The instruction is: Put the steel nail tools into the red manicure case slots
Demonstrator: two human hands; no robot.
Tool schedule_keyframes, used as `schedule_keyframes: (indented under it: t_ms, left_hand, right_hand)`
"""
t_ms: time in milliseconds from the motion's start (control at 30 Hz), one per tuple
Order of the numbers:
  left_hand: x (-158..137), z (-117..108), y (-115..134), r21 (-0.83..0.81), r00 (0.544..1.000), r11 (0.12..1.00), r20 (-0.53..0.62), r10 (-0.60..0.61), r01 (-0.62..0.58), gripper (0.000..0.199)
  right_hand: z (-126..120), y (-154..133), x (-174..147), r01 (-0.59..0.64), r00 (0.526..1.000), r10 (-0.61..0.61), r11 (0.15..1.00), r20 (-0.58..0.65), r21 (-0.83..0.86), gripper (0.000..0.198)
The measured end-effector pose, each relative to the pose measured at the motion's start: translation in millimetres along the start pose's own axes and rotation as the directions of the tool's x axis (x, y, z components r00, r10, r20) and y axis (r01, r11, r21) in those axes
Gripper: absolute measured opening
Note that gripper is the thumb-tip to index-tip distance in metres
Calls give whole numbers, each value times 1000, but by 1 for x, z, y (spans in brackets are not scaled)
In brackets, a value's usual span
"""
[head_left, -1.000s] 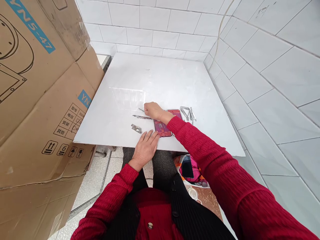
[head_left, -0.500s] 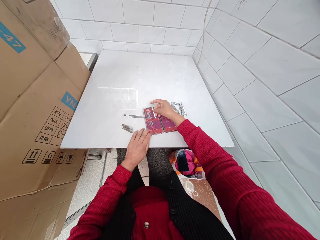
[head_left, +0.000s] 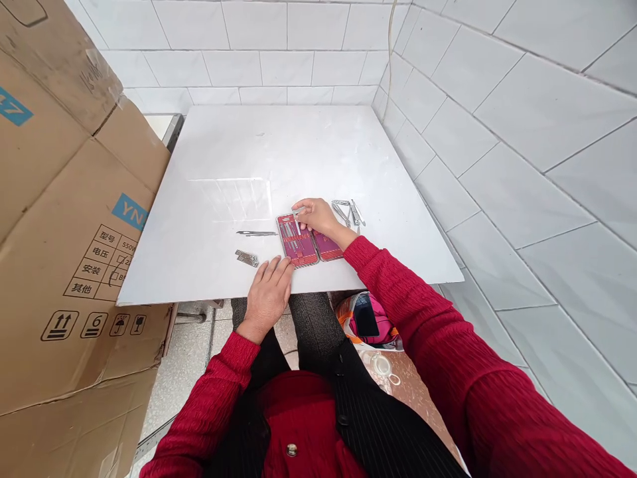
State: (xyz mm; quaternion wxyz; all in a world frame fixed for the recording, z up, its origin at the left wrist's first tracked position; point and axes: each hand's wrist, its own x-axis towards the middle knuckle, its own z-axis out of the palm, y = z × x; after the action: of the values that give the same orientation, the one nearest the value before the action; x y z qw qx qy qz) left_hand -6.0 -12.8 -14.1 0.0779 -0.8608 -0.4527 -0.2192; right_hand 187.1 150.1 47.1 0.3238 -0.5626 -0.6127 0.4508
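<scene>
An open manicure case (head_left: 304, 260) with a red and purple lining lies near the table's front edge, several slim metal tools in its left half. My right hand (head_left: 318, 216) is over the case, thumb and fingers pinched on a slim metal tool (head_left: 298, 228) whose lower end meets the left half; its kind is too small to tell. Flat on the table, my left hand (head_left: 271, 289) has its fingers stretched out, their tips touching the case's near left corner. Left of the case are nail clippers (head_left: 247, 257) and thin metal tools (head_left: 256, 233). More clippers and metal tools (head_left: 348, 211) lie beyond my right wrist.
The white table (head_left: 223, 146) meets tiled walls behind and at the right. Tall cardboard boxes (head_left: 64, 219) stand along its left side. Below the right front edge sits a bag (head_left: 381, 325) with a dark phone (head_left: 367, 315) on it.
The camera view has shifted slightly, so the table and case appear a little further left. My right hand still pinches the slim tool at the case; my left hand stays at the corner.
</scene>
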Motion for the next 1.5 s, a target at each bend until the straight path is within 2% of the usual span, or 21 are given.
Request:
schedule_keyframes:
  t_ms: [100,233,500,700,933,1100,1300,1500]
  left_hand:
    - [0,0,0,3,1000,1000,-3,-1,1,40]
    - [1,-1,1,19,1000,1000,-28,9,-8,39]
    - [2,0,0,12,1000,1000,-27,7,-7,41]
    - [2,0,0,18,999,1000,-36,16,-15,40]
    - [2,0,0,-6,1000,1000,-6,-2,2,42]
    - [2,0,0,3,1000,1000,-14,4,-4,40]
    - [3,0,1,-26,1000,1000,7,-13,14,41]
    - [2,-1,0,-36,999,999,29,-19,20,43]
  right_hand:
    - [0,2,1,25,999,-28,997,-40,-73,27]
    - [1,7,3,119,985,-142,970,-96,-212,24]
    - [9,18,2,228,948,-302,866,-102,-445,27]
    - [10,25,-1,272,928,-367,786,-65,-555,30]
    - [10,33,-7,315,915,-399,793,-53,-521,30]
    - [-2,39,-27,425,887,-462,821,-8,-381,33]
    - [-15,57,-54,582,803,-591,746,82,-324,34]
    - [-10,62,-51,582,800,-595,740,74,-338,29]
